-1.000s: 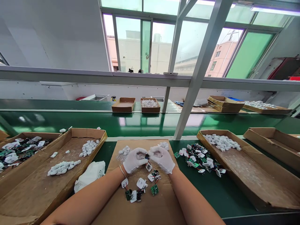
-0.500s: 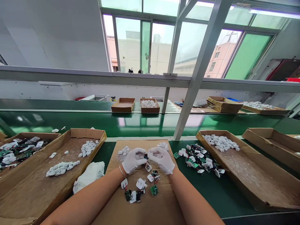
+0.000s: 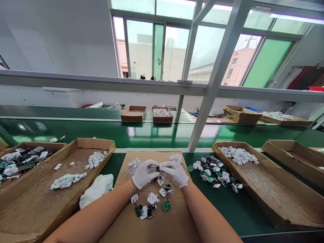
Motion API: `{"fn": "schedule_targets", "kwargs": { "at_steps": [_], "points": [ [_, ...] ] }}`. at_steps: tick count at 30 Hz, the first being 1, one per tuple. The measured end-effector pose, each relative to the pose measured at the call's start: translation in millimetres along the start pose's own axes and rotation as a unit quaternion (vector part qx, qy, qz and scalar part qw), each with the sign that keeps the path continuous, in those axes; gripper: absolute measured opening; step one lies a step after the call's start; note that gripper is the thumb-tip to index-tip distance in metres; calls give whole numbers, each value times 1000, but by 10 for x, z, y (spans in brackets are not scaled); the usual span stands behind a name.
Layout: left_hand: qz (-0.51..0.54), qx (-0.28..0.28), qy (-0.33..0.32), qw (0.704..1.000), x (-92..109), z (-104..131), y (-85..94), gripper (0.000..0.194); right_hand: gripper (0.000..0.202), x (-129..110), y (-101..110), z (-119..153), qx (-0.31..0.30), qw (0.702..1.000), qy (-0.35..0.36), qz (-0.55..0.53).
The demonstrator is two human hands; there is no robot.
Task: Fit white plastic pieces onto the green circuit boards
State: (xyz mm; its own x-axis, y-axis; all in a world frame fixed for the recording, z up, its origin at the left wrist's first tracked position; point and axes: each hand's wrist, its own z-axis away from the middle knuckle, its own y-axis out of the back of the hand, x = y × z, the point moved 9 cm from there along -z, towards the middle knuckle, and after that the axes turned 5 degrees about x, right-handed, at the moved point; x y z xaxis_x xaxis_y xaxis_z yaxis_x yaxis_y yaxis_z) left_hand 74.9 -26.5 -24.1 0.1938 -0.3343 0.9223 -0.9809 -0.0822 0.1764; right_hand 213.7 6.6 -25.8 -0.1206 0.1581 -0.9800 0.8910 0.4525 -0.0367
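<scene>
My left hand (image 3: 144, 176), in a white glove, pinches a small dark circuit board (image 3: 158, 169) over the cardboard sheet. The gloved fingers of my right hand (image 3: 176, 174) close on the same board from the other side, partly hiding it. Below it a white plastic plug piece (image 3: 160, 180) hangs close to the sheet, seemingly joined to the board. Nearer me on the sheet lie several wired boards with white plug pieces, among them a green circuit board (image 3: 166, 205) and a white plug piece (image 3: 152, 198). Small white caps (image 3: 134, 163) sit beyond my left hand.
A heap of wired boards (image 3: 215, 170) lies right of the cardboard sheet (image 3: 174, 224). Long cardboard trays flank it, the left tray (image 3: 27, 206) and right tray (image 3: 280, 192) both holding white caps. A white cloth (image 3: 97, 189) rests at left. A slanted metal post (image 3: 212, 91) rises ahead.
My right fingers have flattened and shifted slightly around the board, which both hands still hold. White pieces on the green belt at the far left have moved left.
</scene>
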Motion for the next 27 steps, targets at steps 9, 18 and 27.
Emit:
{"fn": "schedule_targets", "kwargs": {
  "at_steps": [9, 18, 27],
  "points": [
    [-54, -17, -49, 997, 105, 26, -38, 27, 24, -33, -15, 2, 23, 1000, 10, -15],
    [-63, -4, -43, 997, 168, 18, -16, 27, 28, 228, -74, -17, 9, 985, -48, -168],
    [-61, -12, -121, 991, 457, 66, -19, 26, 47, 220, -107, 15, -17, 984, -88, -157]
  ]
}}
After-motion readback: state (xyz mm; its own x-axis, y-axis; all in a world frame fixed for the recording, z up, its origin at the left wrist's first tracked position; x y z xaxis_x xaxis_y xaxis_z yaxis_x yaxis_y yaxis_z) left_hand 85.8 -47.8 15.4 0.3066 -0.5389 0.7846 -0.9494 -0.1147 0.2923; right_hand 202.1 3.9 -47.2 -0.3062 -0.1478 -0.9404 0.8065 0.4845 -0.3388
